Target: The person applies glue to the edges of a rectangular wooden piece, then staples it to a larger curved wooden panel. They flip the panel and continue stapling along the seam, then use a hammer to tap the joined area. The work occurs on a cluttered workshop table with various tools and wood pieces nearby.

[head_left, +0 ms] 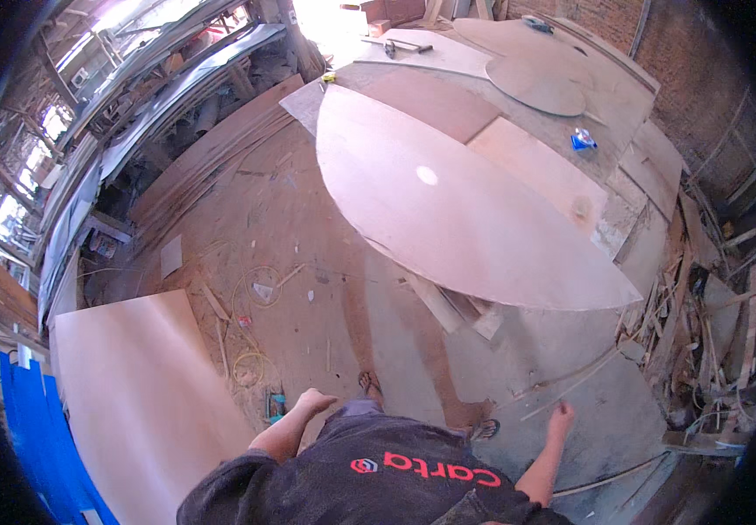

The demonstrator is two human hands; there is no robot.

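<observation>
My left hand [315, 402] hangs in front of my body, fingers loosely stretched out to the right, with nothing seen in it. Just left of it, a teal tool [276, 406] stands on the floor by a pale sheet. On the other side, my right hand [562, 417] hangs low with its fingers drawn together; whatever they may hold is too small to make out. Ahead of me lies a large plywood panel [457, 214] cut to a pointed leaf shape, with a bright round spot on its face. Neither hand touches it.
A plain plywood sheet [142, 376] leans at the left. Scrap wood [684, 297] is heaped at the right. A yellow tape measure [329, 78] sits at the panel's far tip; a blue-and-white packet [582, 140] lies beyond. Offcuts and a yellow cord [247, 367] litter the floor.
</observation>
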